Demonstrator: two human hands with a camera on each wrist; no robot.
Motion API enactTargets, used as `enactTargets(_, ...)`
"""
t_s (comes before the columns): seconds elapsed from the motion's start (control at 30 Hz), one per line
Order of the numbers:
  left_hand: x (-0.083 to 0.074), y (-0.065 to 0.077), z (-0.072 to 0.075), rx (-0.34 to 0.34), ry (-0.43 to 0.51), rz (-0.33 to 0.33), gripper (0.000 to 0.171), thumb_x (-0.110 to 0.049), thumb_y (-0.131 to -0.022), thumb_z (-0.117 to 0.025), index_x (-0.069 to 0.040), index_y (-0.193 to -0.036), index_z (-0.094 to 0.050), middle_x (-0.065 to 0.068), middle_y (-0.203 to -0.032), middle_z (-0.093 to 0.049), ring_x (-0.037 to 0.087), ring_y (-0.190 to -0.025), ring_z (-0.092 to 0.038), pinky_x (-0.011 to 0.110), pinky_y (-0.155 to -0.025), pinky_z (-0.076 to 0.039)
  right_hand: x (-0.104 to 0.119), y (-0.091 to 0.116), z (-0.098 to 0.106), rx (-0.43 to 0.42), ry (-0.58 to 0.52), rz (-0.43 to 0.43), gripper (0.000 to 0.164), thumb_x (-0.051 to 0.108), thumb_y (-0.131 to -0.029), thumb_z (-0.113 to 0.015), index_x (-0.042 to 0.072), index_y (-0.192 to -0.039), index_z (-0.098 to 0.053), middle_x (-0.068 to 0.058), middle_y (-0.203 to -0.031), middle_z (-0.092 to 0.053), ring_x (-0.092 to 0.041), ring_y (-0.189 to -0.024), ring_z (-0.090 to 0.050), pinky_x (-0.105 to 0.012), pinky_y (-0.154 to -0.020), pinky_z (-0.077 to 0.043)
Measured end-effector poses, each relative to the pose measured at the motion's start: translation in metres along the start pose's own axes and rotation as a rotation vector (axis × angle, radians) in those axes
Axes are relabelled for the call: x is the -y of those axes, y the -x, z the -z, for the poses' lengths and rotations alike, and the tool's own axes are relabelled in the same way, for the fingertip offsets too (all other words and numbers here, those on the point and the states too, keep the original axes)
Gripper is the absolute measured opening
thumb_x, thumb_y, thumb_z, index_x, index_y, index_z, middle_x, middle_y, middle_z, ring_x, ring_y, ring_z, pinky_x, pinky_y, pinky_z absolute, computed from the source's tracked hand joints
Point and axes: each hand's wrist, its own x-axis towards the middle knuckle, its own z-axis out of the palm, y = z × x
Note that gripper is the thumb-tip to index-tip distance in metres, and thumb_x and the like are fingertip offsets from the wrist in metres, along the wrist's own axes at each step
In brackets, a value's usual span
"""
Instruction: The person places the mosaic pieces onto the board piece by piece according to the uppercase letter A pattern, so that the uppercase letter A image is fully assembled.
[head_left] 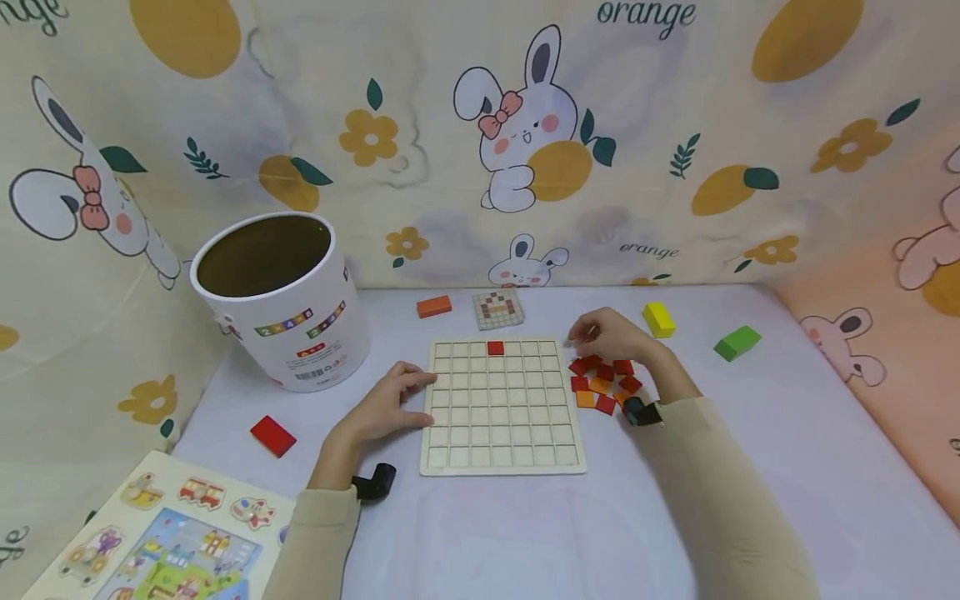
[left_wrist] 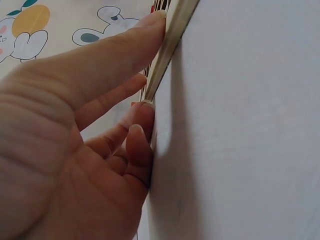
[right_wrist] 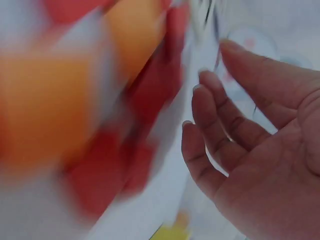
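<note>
A cream square grid board (head_left: 501, 457) lies flat on the table, with one red square tile (head_left: 496, 348) in its top row. My left hand (head_left: 386, 407) rests against the board's left edge, thumb and fingertips touching the rim; the left wrist view shows this hand (left_wrist: 75, 135) close up. Beside the board's upper right corner is my right hand (head_left: 615, 335), over the far end of a loose pile of red tiles (head_left: 580, 384) and orange tiles (head_left: 585, 399). In the right wrist view its thumb and fingers stand apart, and no tile shows between them; the tiles there are blurred.
Beyond the board lie a small pattern card (head_left: 498, 309) and an orange block (head_left: 434, 307). A yellow block (head_left: 659, 320) and a green block (head_left: 738, 342) sit at right. To the left are a white bucket (head_left: 315, 333), a red block (head_left: 273, 436) and a picture puzzle board (head_left: 157, 475).
</note>
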Motion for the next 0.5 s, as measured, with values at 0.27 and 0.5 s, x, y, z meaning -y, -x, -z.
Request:
enactTargets(0.27,-0.004,0.000,-0.002,-0.002,0.004,-0.003,0.068,-0.014,-0.079,-0.085,-0.003,-0.140,-0.056,0.009,-0.129,-0.047,0.025,-0.116,-0.045,0.045,-0.101,-0.039,-0.050,0.050,0.026,0.004,-0.004,-0.055,0.029,0.008,-0.091,-0.069,0.000,-0.119,-0.066,-0.014,-0.113,-0.065,-0.029,-0.102,-0.055,-0.039,-0.087,-0.050)
enactTargets(0.5,-0.002,0.001,-0.001,-0.001,0.006,0.002,0.068,-0.014,-0.079,-0.084,-0.003,-0.140,-0.055,0.009,-0.130,-0.046,0.025,-0.115,-0.044,0.045,-0.100,-0.039,-0.063,0.056,0.023,-0.016,-0.003,-0.030,0.024,0.008,-0.089,-0.072,0.002,-0.113,-0.070,-0.009,-0.100,-0.064,-0.027,-0.093,-0.051,-0.031,-0.079,-0.047)
